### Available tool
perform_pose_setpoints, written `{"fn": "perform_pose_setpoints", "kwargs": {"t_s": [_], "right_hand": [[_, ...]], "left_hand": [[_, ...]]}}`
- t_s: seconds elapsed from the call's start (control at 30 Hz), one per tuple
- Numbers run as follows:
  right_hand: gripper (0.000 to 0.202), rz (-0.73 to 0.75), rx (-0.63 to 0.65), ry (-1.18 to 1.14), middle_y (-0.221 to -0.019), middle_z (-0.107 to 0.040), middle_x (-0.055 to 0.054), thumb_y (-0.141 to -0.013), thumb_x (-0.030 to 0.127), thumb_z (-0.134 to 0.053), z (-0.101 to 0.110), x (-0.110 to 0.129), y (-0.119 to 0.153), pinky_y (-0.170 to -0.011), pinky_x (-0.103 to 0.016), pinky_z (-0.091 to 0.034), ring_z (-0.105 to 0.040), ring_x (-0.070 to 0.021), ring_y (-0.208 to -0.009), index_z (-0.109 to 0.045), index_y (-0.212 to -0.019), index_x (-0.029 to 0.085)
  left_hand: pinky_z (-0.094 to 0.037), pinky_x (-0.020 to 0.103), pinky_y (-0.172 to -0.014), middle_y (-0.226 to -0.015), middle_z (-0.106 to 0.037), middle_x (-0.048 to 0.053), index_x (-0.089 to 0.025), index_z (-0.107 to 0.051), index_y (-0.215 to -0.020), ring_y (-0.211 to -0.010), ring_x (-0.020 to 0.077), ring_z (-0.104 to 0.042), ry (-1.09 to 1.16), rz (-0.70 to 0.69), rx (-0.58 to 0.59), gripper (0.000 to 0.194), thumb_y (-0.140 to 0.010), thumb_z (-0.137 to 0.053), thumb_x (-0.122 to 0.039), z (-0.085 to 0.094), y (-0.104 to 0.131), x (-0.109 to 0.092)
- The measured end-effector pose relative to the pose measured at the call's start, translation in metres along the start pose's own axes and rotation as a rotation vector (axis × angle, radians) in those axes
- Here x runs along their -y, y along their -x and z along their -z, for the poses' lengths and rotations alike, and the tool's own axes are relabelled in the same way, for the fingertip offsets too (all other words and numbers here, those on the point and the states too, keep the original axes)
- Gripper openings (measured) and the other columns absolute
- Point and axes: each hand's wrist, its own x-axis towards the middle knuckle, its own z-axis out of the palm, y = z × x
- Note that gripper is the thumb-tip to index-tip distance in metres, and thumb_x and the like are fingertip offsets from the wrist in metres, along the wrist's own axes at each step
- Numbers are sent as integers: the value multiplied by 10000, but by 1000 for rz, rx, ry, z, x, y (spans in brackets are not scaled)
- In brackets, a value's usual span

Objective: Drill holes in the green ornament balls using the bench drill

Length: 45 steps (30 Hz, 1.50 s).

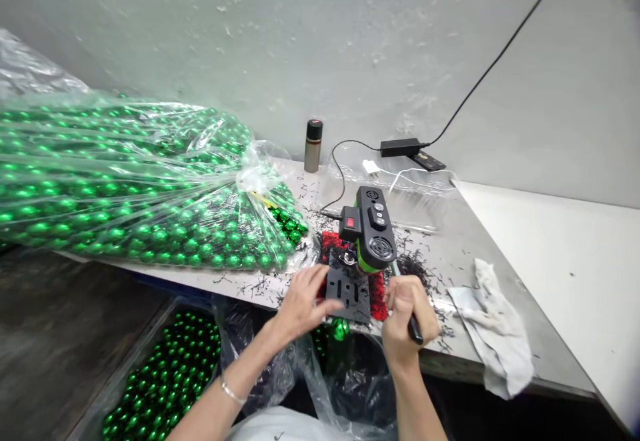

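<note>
My left hand is beside a dark slotted metal plate, thumb and fingers apart, holding nothing I can see. My right hand is wrapped round a black-ended handle; its thin pale shaft runs up toward a small black and green machine. Whether the handle is joined to the machine I cannot tell. The machine stands over the plate, with a red mat showing beneath. A shiny green ball is just below the plate's front edge, apart from my fingers.
A big clear bag of green balls covers the left of the table. More fill a lined bin below. A spray can, a power adapter and a white cloth lie around, with black scraps scattered.
</note>
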Motion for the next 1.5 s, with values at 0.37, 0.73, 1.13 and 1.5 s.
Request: {"fn": "perform_pose_setpoints", "kwargs": {"t_s": [0.37,0.73,1.13,1.5], "right_hand": [[306,61,8,-29,-659,-513,10,-937,74,-448,0,-8,10,-562,-286,-385,-507,-121,-615,-456,-662,206],[309,57,5,0,-652,-492,17,-933,69,-440,-1,-5,8,-561,-280,-389,-492,-117,-611,-437,-658,210],[296,94,31,14,-659,-496,22,-926,56,-448,1,-3,3,-566,-264,-397,-499,-113,-625,-433,-676,214],[298,88,31,30,-655,-500,15,-924,66,-440,1,-2,3,-562,-277,-394,-495,-123,-617,-436,-669,219]], "left_hand": [[-458,415,-904,-1159,-653,181,-102,-617,-1218,-991,292,-635,-351,365,268,322,-906,-551,-140,28,-92,60],[-571,212,-706,-1006,-757,76,-171,-641,-1283,-848,156,-736,1432,875,-16,457,-837,-737,-191,41,-52,17],[-614,259,-764,-932,-776,94,-126,-662,-1048,-869,200,-766,1595,1078,-30,241,-820,-739,-111,6,-37,-19],[-573,290,-792,-946,-760,84,-144,-700,-1120,-851,201,-733,1463,887,205,443,-733,-822,-321,11,-9,-39]]}}
